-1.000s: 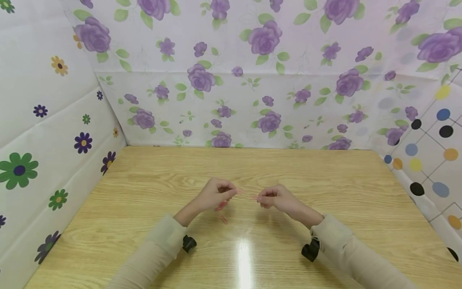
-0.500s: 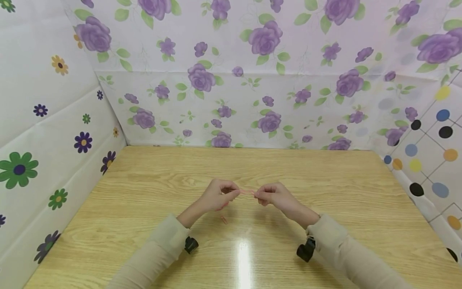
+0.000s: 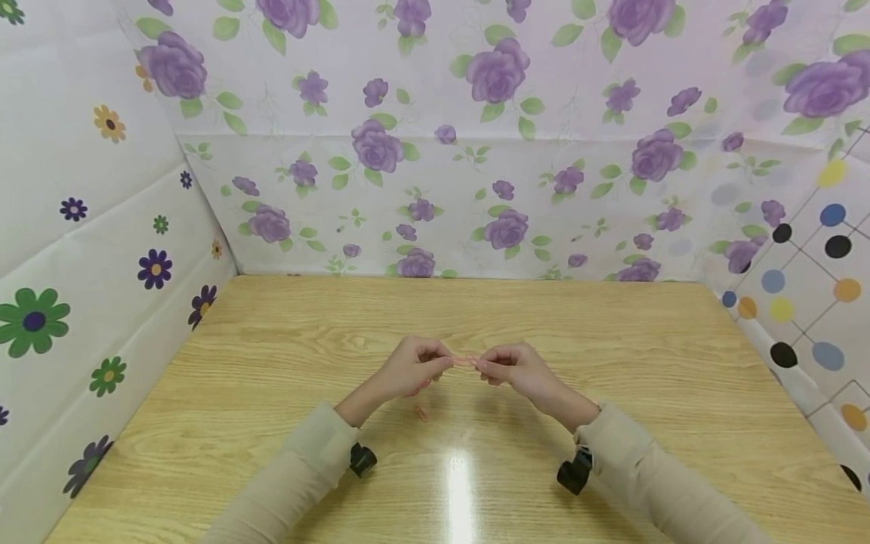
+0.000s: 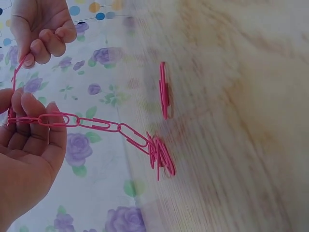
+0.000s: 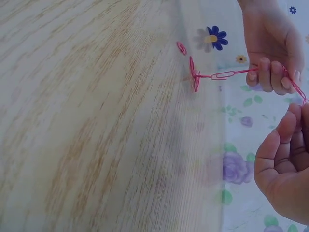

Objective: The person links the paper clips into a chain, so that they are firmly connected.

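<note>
Just above the table my left hand (image 3: 410, 366) pinches the upper end of a pink paper clip chain (image 4: 99, 124). From its fingers the chain slopes down to a small heap of linked clips (image 4: 161, 157) on the tabletop. Facing it, my right hand (image 3: 523, 374) pinches a single pink paper clip (image 4: 18, 67) between thumb and fingertips. That clip overlaps the end clip of the chain in the narrow gap between the hands. One loose paper clip (image 4: 163, 92) lies beside the heap. In the head view my left hand hides most of the chain.
The hands work over a wood-grain table (image 3: 326, 317). Behind it hangs a purple-flowered cloth (image 3: 435, 204), with a daisy-patterned cloth (image 3: 129, 264) on the left and a dotted one (image 3: 802, 317) on the right. Black wrist cameras sit under both cuffs.
My right hand has moved left to my left hand, bringing its paper clip against the chain's end clip. Over the last half second both hands have shifted only slightly.
</note>
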A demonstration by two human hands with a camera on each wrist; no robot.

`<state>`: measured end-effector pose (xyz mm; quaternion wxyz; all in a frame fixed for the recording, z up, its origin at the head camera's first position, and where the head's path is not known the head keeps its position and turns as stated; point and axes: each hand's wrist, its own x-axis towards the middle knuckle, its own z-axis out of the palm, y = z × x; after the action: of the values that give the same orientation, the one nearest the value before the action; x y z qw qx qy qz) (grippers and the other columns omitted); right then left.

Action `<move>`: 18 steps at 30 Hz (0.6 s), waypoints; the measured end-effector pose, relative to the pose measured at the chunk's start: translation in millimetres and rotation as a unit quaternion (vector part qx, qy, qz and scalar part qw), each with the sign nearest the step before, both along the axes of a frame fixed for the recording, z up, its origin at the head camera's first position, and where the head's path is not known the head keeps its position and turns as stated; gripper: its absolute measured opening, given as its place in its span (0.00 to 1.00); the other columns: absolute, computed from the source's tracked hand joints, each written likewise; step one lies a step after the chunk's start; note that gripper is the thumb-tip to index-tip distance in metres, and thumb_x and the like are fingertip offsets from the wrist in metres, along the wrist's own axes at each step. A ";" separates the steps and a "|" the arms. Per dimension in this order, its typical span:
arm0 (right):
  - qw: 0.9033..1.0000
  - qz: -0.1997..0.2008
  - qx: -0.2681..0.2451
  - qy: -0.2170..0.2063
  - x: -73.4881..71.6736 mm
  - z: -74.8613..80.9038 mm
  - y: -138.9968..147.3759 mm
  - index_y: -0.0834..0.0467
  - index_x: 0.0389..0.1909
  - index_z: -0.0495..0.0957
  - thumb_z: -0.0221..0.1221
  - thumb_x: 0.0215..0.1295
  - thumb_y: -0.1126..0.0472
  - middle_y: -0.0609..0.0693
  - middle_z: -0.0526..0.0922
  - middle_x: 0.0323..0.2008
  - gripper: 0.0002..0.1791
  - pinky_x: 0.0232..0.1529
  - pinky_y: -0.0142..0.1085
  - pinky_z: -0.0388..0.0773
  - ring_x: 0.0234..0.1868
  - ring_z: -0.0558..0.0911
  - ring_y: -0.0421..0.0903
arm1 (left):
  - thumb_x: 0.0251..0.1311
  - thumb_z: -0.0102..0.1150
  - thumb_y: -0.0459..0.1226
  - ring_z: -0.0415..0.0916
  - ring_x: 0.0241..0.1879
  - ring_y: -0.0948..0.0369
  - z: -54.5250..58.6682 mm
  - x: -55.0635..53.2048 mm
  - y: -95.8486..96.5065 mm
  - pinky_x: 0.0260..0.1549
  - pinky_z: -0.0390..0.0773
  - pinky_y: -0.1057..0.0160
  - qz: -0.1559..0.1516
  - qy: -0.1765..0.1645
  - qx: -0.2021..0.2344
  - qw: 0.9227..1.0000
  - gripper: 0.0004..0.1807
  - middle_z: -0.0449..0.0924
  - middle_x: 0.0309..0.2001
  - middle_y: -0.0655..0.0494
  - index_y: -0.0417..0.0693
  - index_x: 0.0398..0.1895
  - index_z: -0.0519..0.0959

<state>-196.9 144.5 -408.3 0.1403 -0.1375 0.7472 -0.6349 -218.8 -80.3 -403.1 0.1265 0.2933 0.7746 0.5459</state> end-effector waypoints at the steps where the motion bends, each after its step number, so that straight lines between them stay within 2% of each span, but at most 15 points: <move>1: 1.000 -0.001 -0.001 0.003 0.1 -0.3 0.1 0.68 0.37 0.79 0.57 0.62 0.62 0.56 0.80 0.30 0.12 0.42 0.50 0.74 0.35 0.79 0.53 | 0.63 0.50 0.31 0.58 0.10 0.66 -1.0 -0.8 0.0 0.09 0.58 0.70 0.001 -0.005 -0.001 1.000 0.09 0.72 0.20 0.39 0.34 0.32 0.79; 5: 1.000 -0.001 -0.002 0.014 0.7 -1.5 -0.6 0.72 0.38 0.78 0.58 0.61 0.61 0.56 0.81 0.30 0.15 0.41 0.51 0.75 0.35 0.79 0.53 | 0.63 0.50 0.33 0.57 0.09 0.65 -1.5 -2.3 0.0 0.07 0.58 0.69 -0.002 -0.035 -0.001 0.999 0.09 0.71 0.19 0.46 0.36 0.31 0.78; 8: 1.000 0.002 -0.005 0.022 1.2 -2.4 -1.8 0.75 0.39 0.77 0.58 0.61 0.62 0.61 0.81 0.32 0.17 0.41 0.49 0.75 0.34 0.80 0.49 | 0.63 0.50 0.33 0.53 0.07 0.65 -0.2 -2.2 0.0 0.05 0.55 0.68 -0.010 -0.054 0.004 0.998 0.10 0.69 0.18 0.47 0.35 0.30 0.77; 11: 0.999 0.005 -0.011 0.033 1.6 -3.2 -2.8 0.76 0.39 0.76 0.58 0.61 0.63 0.64 0.80 0.32 0.17 0.39 0.47 0.76 0.32 0.79 0.46 | 0.64 0.50 0.34 0.52 0.06 0.66 0.0 -2.6 0.3 0.05 0.55 0.68 -0.012 -0.059 -0.001 0.998 0.10 0.69 0.18 0.47 0.35 0.30 0.77; 18: 0.998 -0.003 -0.015 0.055 3.2 -4.2 -4.8 0.76 0.36 0.77 0.57 0.61 0.66 0.56 0.80 0.28 0.13 0.36 0.46 0.77 0.29 0.79 0.43 | 0.64 0.48 0.32 0.51 0.05 0.67 1.4 -2.1 1.6 0.05 0.55 0.68 -0.014 -0.060 -0.014 0.998 0.09 0.68 0.20 0.38 0.34 0.31 0.77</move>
<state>-193.7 139.7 -412.5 0.0951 -0.1715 0.7447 -0.6380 -220.9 -78.8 -401.7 0.1847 0.2687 0.7692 0.5496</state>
